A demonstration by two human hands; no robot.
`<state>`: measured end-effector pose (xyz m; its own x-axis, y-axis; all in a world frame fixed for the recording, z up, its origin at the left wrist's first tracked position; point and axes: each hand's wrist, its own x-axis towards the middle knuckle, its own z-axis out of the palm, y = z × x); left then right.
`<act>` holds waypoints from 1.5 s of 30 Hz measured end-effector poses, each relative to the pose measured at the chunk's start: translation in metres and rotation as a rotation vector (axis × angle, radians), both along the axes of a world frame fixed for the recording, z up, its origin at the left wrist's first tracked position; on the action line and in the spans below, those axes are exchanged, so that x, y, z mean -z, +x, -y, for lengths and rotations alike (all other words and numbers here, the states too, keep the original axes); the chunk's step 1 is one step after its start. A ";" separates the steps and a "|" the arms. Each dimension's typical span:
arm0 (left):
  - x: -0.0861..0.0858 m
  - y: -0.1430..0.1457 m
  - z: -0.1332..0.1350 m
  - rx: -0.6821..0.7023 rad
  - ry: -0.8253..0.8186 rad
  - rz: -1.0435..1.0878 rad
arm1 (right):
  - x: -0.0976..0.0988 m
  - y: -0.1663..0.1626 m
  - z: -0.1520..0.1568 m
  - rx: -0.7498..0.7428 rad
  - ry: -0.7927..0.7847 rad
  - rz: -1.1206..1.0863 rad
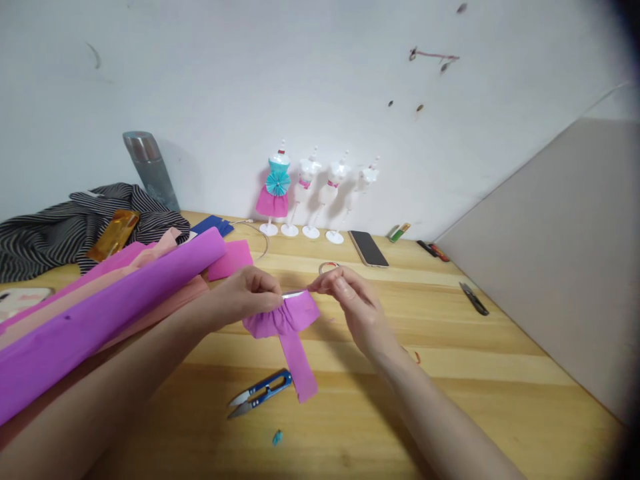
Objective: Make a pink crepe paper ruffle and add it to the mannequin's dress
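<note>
1. A gathered piece of purple crepe paper (286,320) is held up between both hands just above the worktop (450,373), with a flat tail hanging from its ruffled top.
2. The left hand (249,293) pinches the ruffle's upper edge, fingertips closed. The right hand (350,300) pinches the opposite top corner, with a thin pale strip (294,293) running between the two.
3. Blue snips (260,393) lie just below the hands. A purple paper roll (100,313) stretches left of the left hand.
4. Beyond the hands, four small dress forms (274,190) and a phone (369,248) sit by the wall.
</note>
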<state>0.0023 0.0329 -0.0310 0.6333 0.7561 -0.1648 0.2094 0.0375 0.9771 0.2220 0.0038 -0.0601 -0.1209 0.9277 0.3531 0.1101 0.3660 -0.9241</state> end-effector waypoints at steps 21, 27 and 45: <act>-0.036 -0.035 0.005 0.398 0.562 -0.176 | 0.015 0.000 -0.014 -0.555 -0.308 -0.017; -0.038 -0.039 0.006 0.417 0.564 -0.174 | 0.015 0.004 -0.011 -0.803 -0.430 -0.062; -0.047 -0.038 0.018 0.166 0.681 -0.387 | -0.054 0.011 0.030 -0.822 -0.451 0.038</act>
